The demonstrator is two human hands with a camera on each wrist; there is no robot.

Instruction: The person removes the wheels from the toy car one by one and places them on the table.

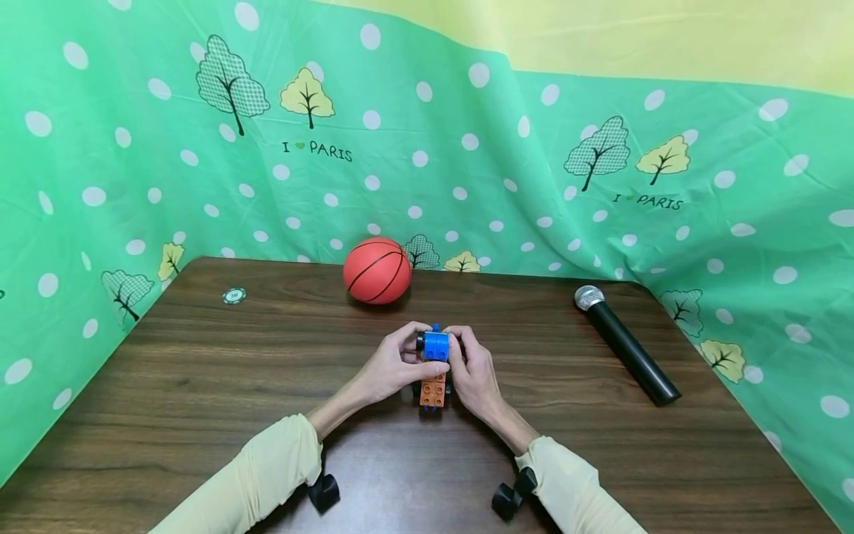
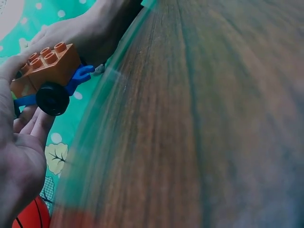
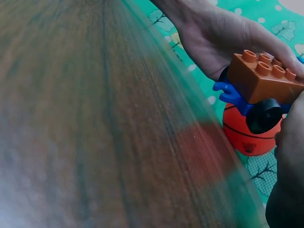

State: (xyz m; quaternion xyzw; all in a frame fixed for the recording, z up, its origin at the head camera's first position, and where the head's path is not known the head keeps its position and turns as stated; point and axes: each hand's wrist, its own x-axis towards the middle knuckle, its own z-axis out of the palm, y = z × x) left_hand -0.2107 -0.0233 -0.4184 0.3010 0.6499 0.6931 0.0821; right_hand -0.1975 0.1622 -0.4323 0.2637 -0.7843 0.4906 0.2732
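Observation:
A toy block vehicle, with an orange studded brick (image 1: 432,393) on a blue wheeled base and a blue block (image 1: 437,345) at its far end, is held over the middle of the table. My left hand (image 1: 392,365) grips it from the left, thumb lying across the top near where blue meets orange. From the right, my right hand (image 1: 475,374) holds the blue end with thumb and fingers. In the left wrist view a black wheel (image 2: 52,99) and a blue hitch (image 2: 81,76) show below the orange brick. The right-hand fingers are partly hidden behind the toy.
Behind the hands, a red ball (image 1: 377,271) with black lines sits near the table's back edge. A black microphone (image 1: 630,348) with a silver head lies at the right. At the back left lies a round chip (image 1: 234,296). Green dotted cloth (image 1: 427,148) hangs around the dark wooden table (image 1: 200,400).

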